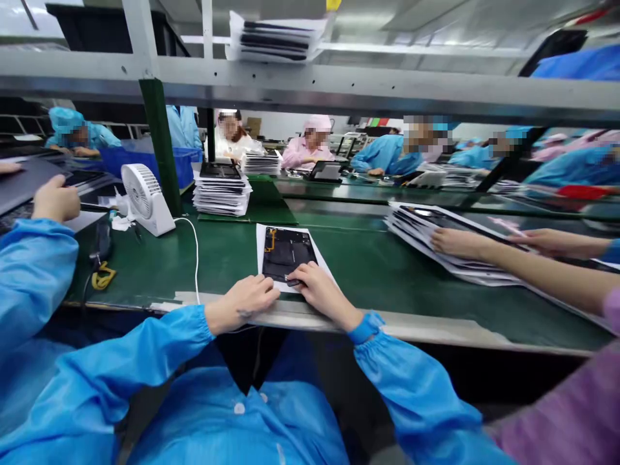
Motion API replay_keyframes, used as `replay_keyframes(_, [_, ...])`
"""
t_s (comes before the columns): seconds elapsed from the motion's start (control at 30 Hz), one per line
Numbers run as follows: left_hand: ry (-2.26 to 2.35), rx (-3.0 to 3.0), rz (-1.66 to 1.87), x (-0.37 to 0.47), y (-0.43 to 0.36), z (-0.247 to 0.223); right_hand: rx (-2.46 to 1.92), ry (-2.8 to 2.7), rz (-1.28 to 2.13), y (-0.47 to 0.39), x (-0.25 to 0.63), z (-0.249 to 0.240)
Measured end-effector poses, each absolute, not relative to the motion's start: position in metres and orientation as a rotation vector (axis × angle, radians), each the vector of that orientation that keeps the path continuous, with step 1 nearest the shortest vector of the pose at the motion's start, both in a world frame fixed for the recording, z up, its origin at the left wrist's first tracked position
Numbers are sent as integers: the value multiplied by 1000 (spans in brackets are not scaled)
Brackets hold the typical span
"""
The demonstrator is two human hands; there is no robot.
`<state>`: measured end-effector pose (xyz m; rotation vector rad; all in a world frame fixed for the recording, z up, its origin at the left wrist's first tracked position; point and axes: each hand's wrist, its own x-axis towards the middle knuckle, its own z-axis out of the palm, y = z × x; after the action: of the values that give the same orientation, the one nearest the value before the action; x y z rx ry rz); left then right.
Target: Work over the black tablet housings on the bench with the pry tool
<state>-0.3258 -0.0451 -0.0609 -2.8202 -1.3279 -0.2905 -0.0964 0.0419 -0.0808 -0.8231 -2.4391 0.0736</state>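
Note:
A black flat panel [289, 248] with an orange flex strip [270, 239] at its upper left lies on white paper [322, 261] on the green bench. At the panel's lower left corner is my left hand [248, 299], its fingers curled together; whether anything is between them is hidden. My right hand [320, 289] rests over the lower right of the panel, fingers bent and pressed together around a small dark piece at the panel's lower edge.
A white fan [146, 199] with a white cable stands left, near a stack of papers and panels [221, 192]. Another stack [426, 236] lies right under a co-worker's hands. A co-worker's arm [33, 258] is at left. A metal shelf beam [339, 84] crosses above.

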Motion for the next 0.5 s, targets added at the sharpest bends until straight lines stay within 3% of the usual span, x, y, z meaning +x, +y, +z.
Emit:
replay_keyframes(0.23, [-1250,-2664,-12,-322,-18,-53,-844,-2339,37,31,-81,-76])
replay_keyframes(0.5, [-1174,-2676,-13,-342,-16,-66,-891,-2266,37,-16,-70,-94])
